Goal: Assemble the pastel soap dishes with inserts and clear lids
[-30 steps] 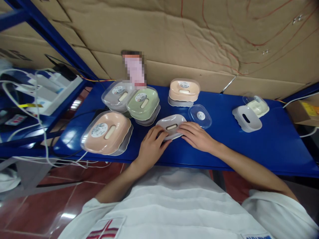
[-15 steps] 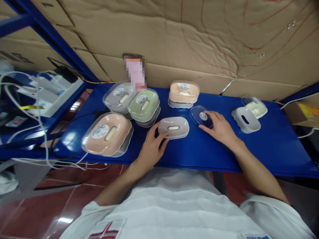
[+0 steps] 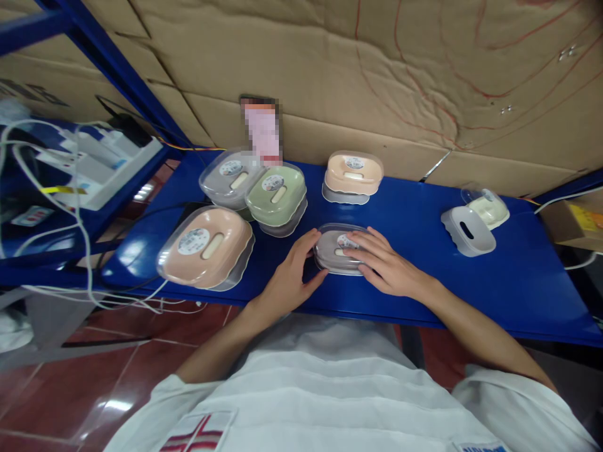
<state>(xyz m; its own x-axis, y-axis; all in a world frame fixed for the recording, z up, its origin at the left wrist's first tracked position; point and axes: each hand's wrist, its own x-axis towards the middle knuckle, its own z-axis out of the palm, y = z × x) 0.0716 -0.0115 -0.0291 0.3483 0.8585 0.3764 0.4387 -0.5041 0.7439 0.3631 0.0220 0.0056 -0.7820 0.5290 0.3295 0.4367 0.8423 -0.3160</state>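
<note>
A grey soap dish (image 3: pixel 335 270) sits near the front edge of the blue shelf (image 3: pixel 409 307). A clear lid (image 3: pixel 332 237) with a round label lies over it. My left hand (image 3: pixel 293 269) curves around the dish's left end, fingers behind and thumb in front. My right hand (image 3: pixel 389 263) has its fingers across the lid's top and right side. Its fingers hide part of the label and the pale insert. Whether the lid is fully seated, I cannot tell.
Lidded peach (image 3: pixel 221 242), green (image 3: pixel 279 199) and grey (image 3: pixel 221 186) dishes stand left. Another peach dish (image 3: pixel 372 169) is behind my hands. A grey slotted holder (image 3: pixel 471 235) and a cream dish (image 3: pixel 492 212) lie right. A phone (image 3: pixel 264 129) leans against the cardboard (image 3: pixel 311 69).
My right hand has brought the clear lid leftward from the shelf onto the grey soap dish. My left hand has stayed at the dish's left end. The view has shifted slightly.
</note>
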